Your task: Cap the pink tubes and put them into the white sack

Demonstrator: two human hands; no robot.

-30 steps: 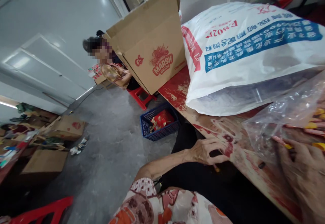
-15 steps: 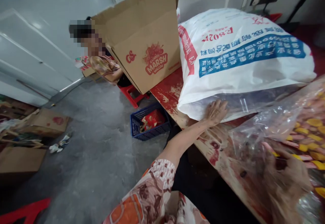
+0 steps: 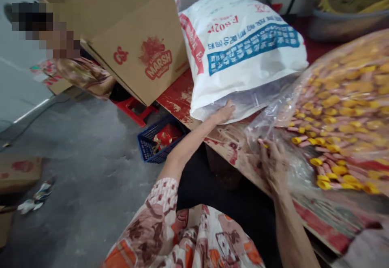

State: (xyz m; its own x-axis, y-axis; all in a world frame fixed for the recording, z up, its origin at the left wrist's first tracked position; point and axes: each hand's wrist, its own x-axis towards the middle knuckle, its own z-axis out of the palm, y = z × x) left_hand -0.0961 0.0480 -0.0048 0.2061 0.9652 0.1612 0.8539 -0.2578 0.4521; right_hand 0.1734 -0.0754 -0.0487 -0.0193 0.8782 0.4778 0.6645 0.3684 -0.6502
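Observation:
My left hand reaches to the open mouth of a white printed sack. Its fingers are bent against the clear plastic that shows inside; part of them is hidden. Lower right, my right hand is slightly blurred over the table edge. Its fingers are drawn together, with a small pink-and-yellow piece at their tips. Beside that hand lies a large clear bag full of pink sticks with yellow cup-like ends, some spilling from its open side.
A cardboard carton stands on the worn red table, left of the sack. Below are a blue plastic basket and a red stool. Another person sits behind the carton. A large round tub stands at back right.
The view has swung right, showing more of the clear bag and the tub. My left hand's fingers have gone from lying flat on the sack's mouth to bent.

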